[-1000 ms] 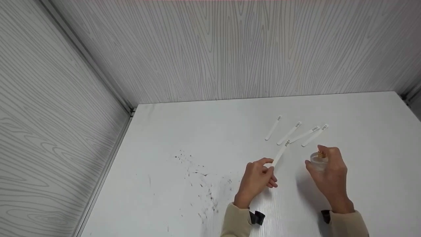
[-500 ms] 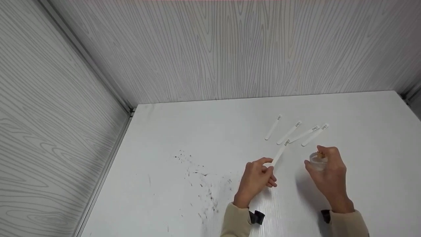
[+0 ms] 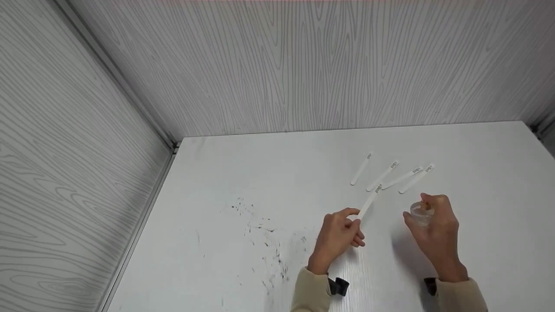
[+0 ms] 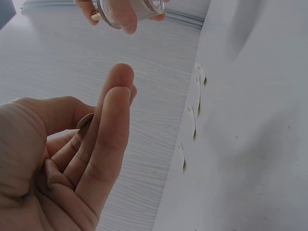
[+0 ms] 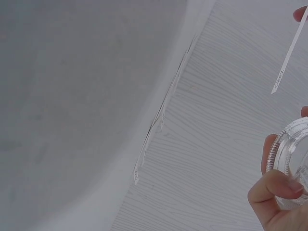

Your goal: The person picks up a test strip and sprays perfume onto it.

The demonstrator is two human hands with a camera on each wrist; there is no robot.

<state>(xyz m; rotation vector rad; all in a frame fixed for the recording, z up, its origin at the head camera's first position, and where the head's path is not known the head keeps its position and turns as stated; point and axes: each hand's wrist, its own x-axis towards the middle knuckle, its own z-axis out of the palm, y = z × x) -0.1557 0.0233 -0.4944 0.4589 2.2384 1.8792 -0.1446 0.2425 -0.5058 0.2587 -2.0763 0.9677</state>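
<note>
My left hand (image 3: 338, 234) pinches the lower end of a white paper test strip (image 3: 369, 202), which slants up and right with dark lettering at its far end. My right hand (image 3: 439, 232) grips a clear, round glass perfume bottle (image 3: 419, 218), its index finger on the gold-coloured top (image 4: 96, 16). Ribbing shows round the bottle's edge (image 5: 273, 159) in the right wrist view. A gap separates bottle and strip. In the left wrist view the strip is seen nearly end-on between thumb and fingers, mostly hidden.
Beyond the hands, several more lettered strips lie on the white table (image 3: 208, 173), one (image 3: 360, 170) apart at the left and two (image 3: 403, 178) crossing at the right. Dark specks (image 3: 277, 255) mark the tabletop left of the left hand. Wood-grain panels (image 3: 277, 65) stand behind and left.
Both hands keep nearly the same place, with strip and bottle still held. The whole head view shifts very slightly.
</note>
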